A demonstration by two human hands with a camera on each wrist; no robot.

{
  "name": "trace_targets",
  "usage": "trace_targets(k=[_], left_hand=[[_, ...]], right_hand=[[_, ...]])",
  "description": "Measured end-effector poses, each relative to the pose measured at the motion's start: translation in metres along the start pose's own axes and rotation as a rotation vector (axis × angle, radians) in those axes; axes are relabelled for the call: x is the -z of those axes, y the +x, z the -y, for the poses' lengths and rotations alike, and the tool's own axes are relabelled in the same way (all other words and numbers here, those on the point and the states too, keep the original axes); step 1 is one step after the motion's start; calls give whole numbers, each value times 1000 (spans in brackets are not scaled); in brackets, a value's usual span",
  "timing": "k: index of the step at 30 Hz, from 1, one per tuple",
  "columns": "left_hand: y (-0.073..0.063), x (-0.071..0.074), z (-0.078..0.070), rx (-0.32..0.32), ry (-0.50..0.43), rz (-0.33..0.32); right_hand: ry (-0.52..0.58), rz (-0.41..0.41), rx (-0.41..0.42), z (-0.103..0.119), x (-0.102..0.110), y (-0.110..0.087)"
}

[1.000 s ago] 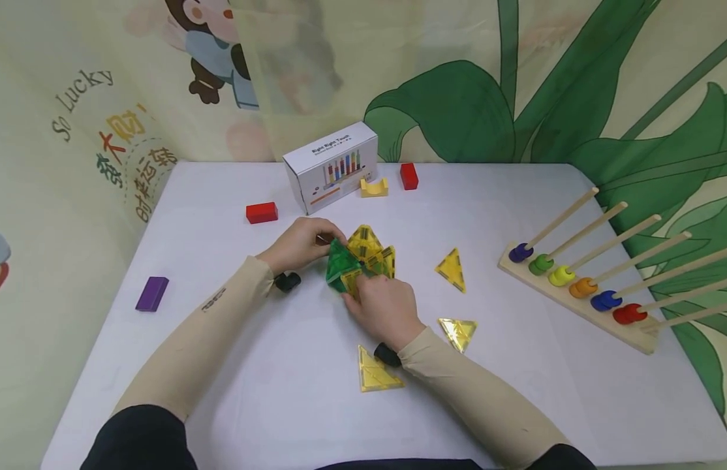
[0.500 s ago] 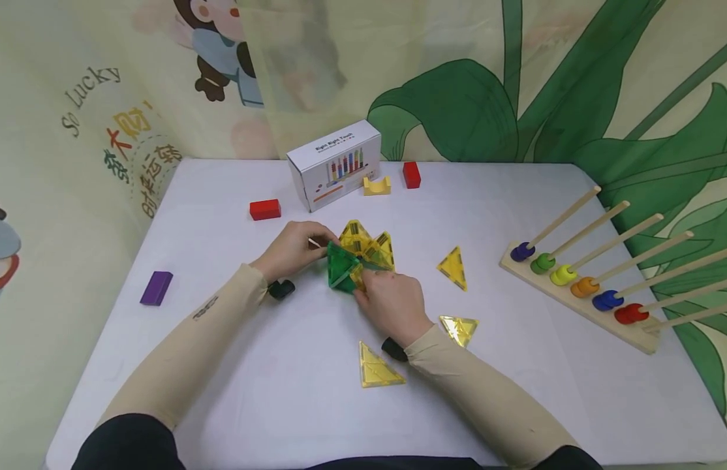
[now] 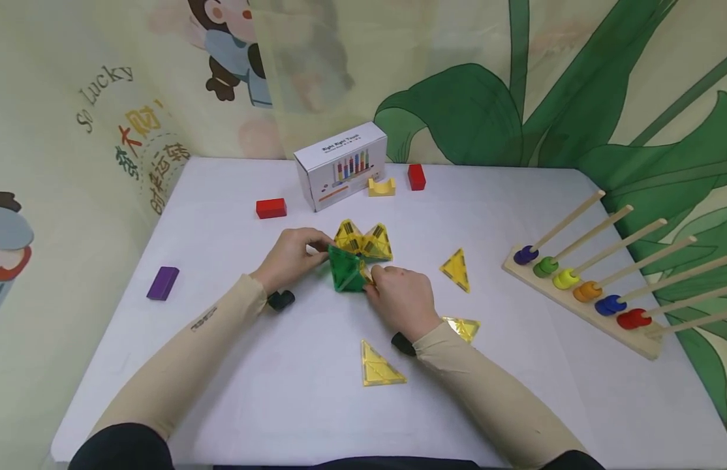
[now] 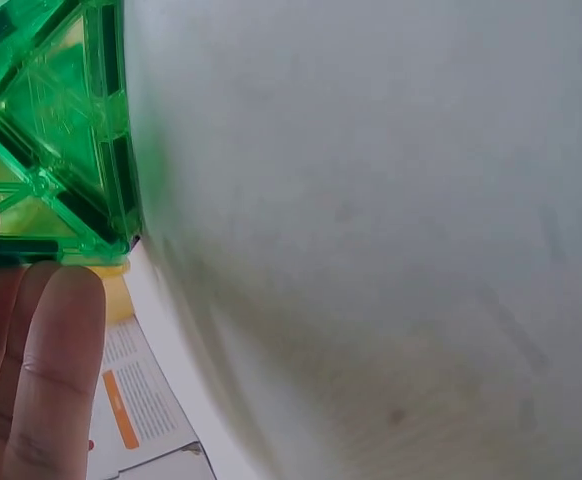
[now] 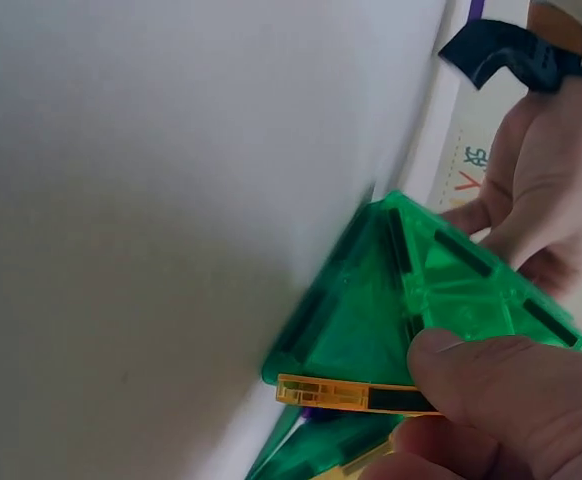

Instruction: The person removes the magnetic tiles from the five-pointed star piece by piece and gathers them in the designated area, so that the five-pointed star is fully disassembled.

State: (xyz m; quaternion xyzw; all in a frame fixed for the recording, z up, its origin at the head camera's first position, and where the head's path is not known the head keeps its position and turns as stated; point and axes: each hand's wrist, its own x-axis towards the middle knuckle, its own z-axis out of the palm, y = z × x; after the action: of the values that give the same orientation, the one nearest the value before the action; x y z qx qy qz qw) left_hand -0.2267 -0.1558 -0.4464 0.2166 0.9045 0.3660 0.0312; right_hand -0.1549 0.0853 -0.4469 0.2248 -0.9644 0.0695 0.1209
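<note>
A build of see-through green and yellow triangular magnetic tiles stands mid-table. My left hand (image 3: 294,256) pinches the edge of a green magnetic tile (image 3: 343,269) on its left side; thumb and fingers meet that edge in the left wrist view. On the right, my right hand (image 3: 403,299) pinches a yellow magnetic tile (image 5: 346,394), seen edge-on against the green tile (image 5: 361,310) in the right wrist view. Two yellow peaks, a left one (image 3: 348,235) and a right one (image 3: 378,243), rise behind. The inner joints are hidden by my right hand.
Loose yellow triangles lie right (image 3: 456,269), beside the right sleeve (image 3: 464,328) and in front (image 3: 380,367). Behind are a white box (image 3: 342,166), a yellow arch block (image 3: 382,188) and red blocks (image 3: 271,208) (image 3: 417,177). A purple block (image 3: 163,283) lies left, a peg stand (image 3: 581,297) right.
The build has turned, its yellow peaks swinging left and its green face toward the front. My right hand has shifted a little right, still pinching the yellow tile. The view has moved slightly.
</note>
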Motion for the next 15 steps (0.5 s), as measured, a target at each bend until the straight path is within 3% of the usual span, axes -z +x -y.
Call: trace_targets(k=[8, 15], left_hand=[[-9, -3, -2, -9, 12, -42], [-13, -2, -2, -7, 24, -39]], right_hand=[[8, -32, -8, -7, -3, 1], [29, -15, -8, -5, -3, 1]])
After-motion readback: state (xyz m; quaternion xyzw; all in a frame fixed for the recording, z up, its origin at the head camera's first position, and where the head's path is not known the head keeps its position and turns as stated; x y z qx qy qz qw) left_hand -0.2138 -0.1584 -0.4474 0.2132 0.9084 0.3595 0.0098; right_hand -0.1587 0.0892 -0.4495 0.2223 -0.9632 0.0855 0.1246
